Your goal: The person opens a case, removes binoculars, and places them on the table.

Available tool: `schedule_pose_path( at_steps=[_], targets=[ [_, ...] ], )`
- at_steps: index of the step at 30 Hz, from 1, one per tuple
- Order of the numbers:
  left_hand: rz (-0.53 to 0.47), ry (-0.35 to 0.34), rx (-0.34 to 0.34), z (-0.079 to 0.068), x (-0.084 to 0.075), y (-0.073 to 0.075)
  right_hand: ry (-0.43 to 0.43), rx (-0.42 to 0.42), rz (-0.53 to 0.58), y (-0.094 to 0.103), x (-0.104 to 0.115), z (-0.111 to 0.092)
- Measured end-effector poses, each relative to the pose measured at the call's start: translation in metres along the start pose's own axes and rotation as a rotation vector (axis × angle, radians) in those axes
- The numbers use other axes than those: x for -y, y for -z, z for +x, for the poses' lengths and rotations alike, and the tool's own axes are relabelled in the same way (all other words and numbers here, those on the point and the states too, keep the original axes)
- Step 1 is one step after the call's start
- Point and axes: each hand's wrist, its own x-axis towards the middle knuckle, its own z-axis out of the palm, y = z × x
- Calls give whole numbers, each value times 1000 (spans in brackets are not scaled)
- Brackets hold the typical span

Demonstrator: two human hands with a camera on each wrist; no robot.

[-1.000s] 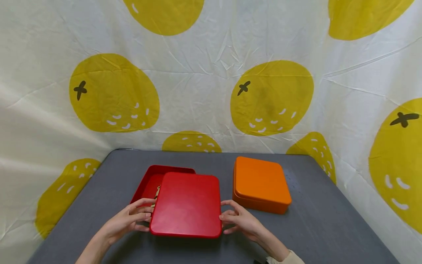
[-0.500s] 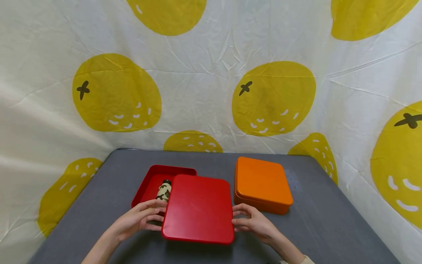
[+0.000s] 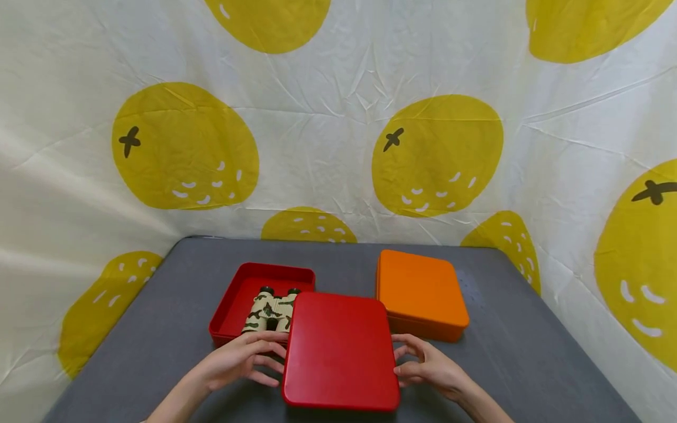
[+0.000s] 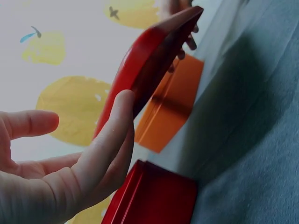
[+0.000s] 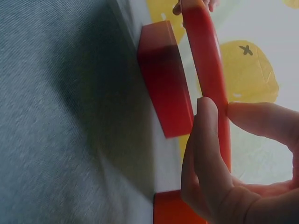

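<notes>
A square red lid (image 3: 341, 352) is held above the table, top face up in the head view. My right hand (image 3: 431, 367) pinches its right edge; in the right wrist view the thumb (image 5: 261, 119) and a finger lie on either side of the rim. My left hand (image 3: 240, 361) has its fingers spread at the lid's left edge. The left wrist view shows a fingertip against the rim and the thumb (image 4: 37, 122) apart from it. Behind the lid stands an open red box (image 3: 228, 314). Camouflage-patterned binoculars (image 3: 264, 308) lie inside it, partly covered by the lid.
An orange box (image 3: 420, 288) with its lid on stands to the right of the red box. The dark grey tabletop (image 3: 529, 352) meets white cloth (image 3: 317, 164) with a yellow fruit print at the back and sides.
The lid has moved right and toward me, both hands moving with it. More of the red box shows now, and the binoculars inside it have come into view.
</notes>
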Motion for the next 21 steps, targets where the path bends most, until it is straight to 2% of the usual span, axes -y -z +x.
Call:
schedule_pose_path(
  at_steps=[3, 9, 21],
  targets=[
    [-4, 9, 9, 3, 1, -4, -1, 18, 8, 5, -4, -4],
    [-12, 70, 10, 6, 6, -9, -25, 22, 14, 10, -6, -11],
    [-13, 143, 58, 9, 20, -12, -97, -6, 4, 7, -14, -18]
  ],
)
